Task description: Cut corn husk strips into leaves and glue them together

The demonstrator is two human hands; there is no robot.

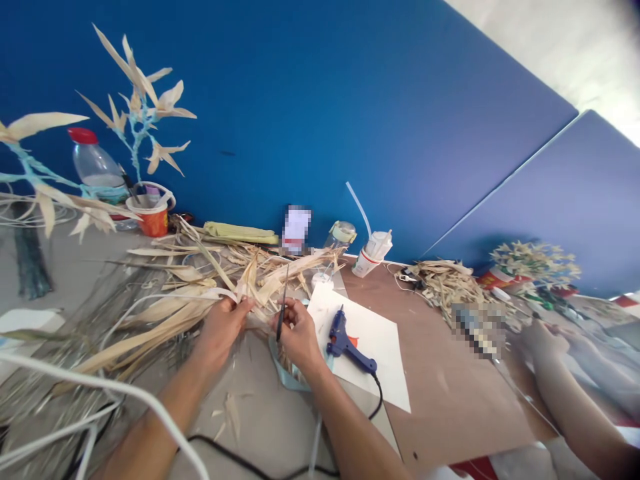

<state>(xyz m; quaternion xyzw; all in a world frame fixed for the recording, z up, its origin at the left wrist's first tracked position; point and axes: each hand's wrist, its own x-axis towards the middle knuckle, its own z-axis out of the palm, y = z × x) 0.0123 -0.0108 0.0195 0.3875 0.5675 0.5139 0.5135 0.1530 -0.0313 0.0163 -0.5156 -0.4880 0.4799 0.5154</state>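
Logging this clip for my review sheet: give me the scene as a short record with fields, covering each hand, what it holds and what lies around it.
surface: grey table against a blue wall
left hand: closed on dried leaf strips
right hand: closed around a thin dark tool, held roughly upright
beside the hands: blue glue gun lying on a white sheet, with a black cord trailing from it
at the back: orange paper cup, plastic bottle with red cap
other person: co-worker's hand at the right edge

Dark tool half hidden, card — blurred
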